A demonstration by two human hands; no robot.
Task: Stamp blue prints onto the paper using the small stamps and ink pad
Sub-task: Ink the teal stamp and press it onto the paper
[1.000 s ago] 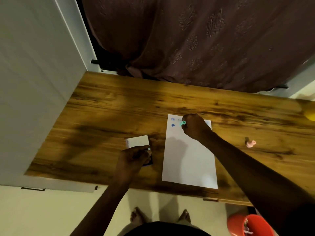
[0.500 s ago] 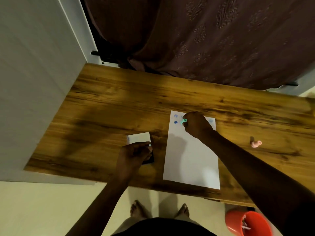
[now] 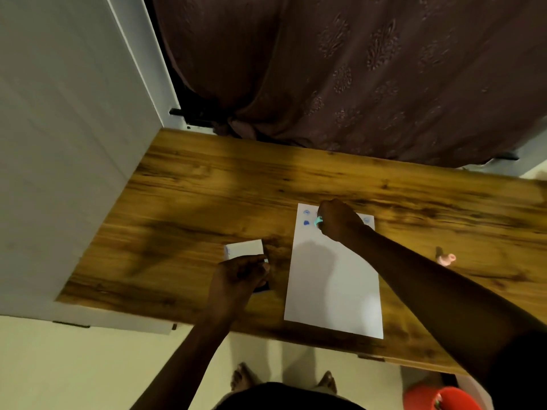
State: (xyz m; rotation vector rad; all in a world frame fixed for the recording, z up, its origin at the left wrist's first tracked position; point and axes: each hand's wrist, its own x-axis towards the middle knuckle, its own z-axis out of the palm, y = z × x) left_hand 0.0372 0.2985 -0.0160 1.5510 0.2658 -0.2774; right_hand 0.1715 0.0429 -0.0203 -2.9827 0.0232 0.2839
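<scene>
A white sheet of paper (image 3: pixel 334 285) lies on the wooden table (image 3: pixel 207 187), with a few blue prints (image 3: pixel 306 218) near its top edge. My right hand (image 3: pixel 339 220) is closed around a small teal stamp (image 3: pixel 318 221), pressed down on the paper's upper part. My left hand (image 3: pixel 239 275) grips the ink pad (image 3: pixel 265 287), a dark case with a white lid (image 3: pixel 244 249) open behind it, left of the paper. A pink stamp (image 3: pixel 447 258) lies on the table to the right.
A dark patterned curtain (image 3: pixel 355 72) hangs behind the table. A white wall panel (image 3: pixel 65 143) borders the left side. A red bucket (image 3: pixel 441 399) stands on the floor at lower right. My bare feet (image 3: pixel 284 380) show below the table's front edge.
My right hand has kept the teal stamp near the paper's top with only a slight shift. My left hand has stayed on the ink pad. The camera moved a little.
</scene>
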